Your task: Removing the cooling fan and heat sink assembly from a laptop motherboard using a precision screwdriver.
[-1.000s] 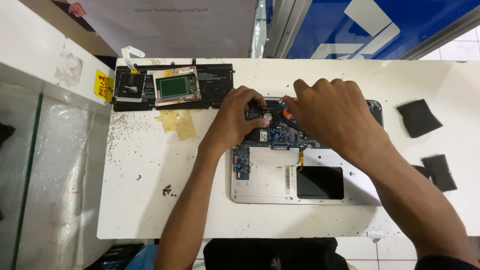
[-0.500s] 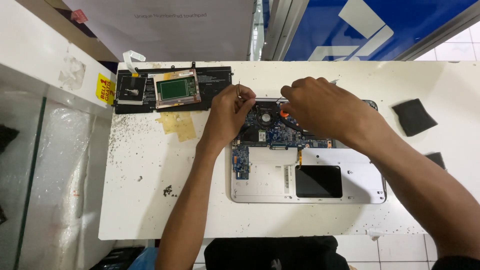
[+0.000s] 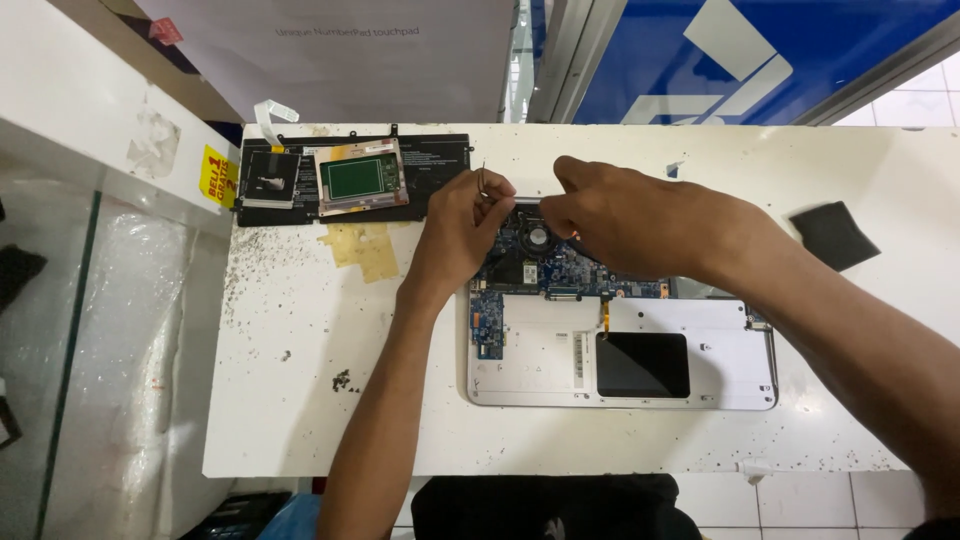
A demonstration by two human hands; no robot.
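One opened silver laptop base [image 3: 620, 375] lies on the white table [image 3: 300, 400], with its blue circuit board [image 3: 530, 270] showing. Two hands work at its top edge. The left hand [image 3: 462, 225] pinches one thin metal pin [image 3: 482, 180]. The right hand [image 3: 620, 220] is curled over the board; I cannot tell what it grips. One flat black battery pack [image 3: 350, 180] lies to the left. One yellow sticker [image 3: 217, 176] sits on the white ledge beside it. One black foam pad [image 3: 835, 235] lies far right.
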